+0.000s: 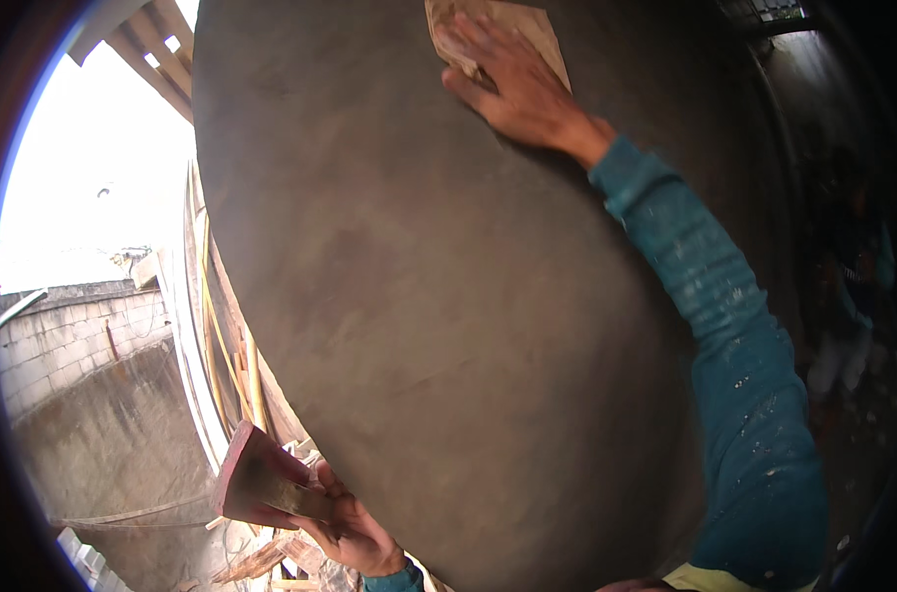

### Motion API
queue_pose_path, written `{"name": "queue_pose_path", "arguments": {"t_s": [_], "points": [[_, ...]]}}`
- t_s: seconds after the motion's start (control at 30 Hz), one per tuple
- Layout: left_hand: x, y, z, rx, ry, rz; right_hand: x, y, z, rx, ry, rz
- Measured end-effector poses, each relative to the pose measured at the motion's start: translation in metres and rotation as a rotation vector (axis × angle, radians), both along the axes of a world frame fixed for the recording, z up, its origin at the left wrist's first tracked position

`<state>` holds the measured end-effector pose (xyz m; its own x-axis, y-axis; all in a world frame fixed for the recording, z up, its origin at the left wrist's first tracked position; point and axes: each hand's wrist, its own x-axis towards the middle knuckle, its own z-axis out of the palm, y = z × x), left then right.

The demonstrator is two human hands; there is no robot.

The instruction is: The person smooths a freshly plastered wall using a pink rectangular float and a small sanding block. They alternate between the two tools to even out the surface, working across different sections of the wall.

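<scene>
Right hand (517,94), grip wide, flat on a tan paper-like sheet (539,37) high on the grey-brown plastered wall (448,316); left hand (361,538) (by the wall's lower-left edge) holding a flared, dark-red-edged tool (256,481).

right hand (517,91) on brown sheet (539,36), left hand (361,538) holding tool (256,481)

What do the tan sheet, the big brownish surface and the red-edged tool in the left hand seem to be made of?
The tan sheet looks like matte paper, judging by its creases. The big brownish surface seems smoothed cement plaster: dull, mottled, without visible joints. The red-edged tool could be wood or plastic; its dull grey-brown face leaves this open.
</scene>
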<state>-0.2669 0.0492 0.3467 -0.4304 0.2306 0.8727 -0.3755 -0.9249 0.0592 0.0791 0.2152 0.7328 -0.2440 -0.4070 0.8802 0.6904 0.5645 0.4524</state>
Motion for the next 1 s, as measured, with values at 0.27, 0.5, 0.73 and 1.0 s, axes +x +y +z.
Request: {"name": "queue_pose_path", "arguments": {"t_s": [0.27, 0.5, 0.73, 1.0], "points": [[0.024, 0.007, 0.004, -0.273, -0.122, 0.483, 0.057, 0.003, 0.101, -0.374, 0.235, 0.015], [0.016, -0.006, 0.004, -0.159, -0.111, 0.546, 0.029, 0.044, 0.029, 0.016, 0.066, 0.072], [0.027, 0.010, 0.010, -0.245, -0.073, 0.552, 0.017, -0.010, 0.169, -0.200, 0.084, 0.001], [0.028, 0.010, 0.015, -0.253, -0.051, 0.572, 0.060, 0.009, 0.184, -0.376, 0.204, 0.055]]}}
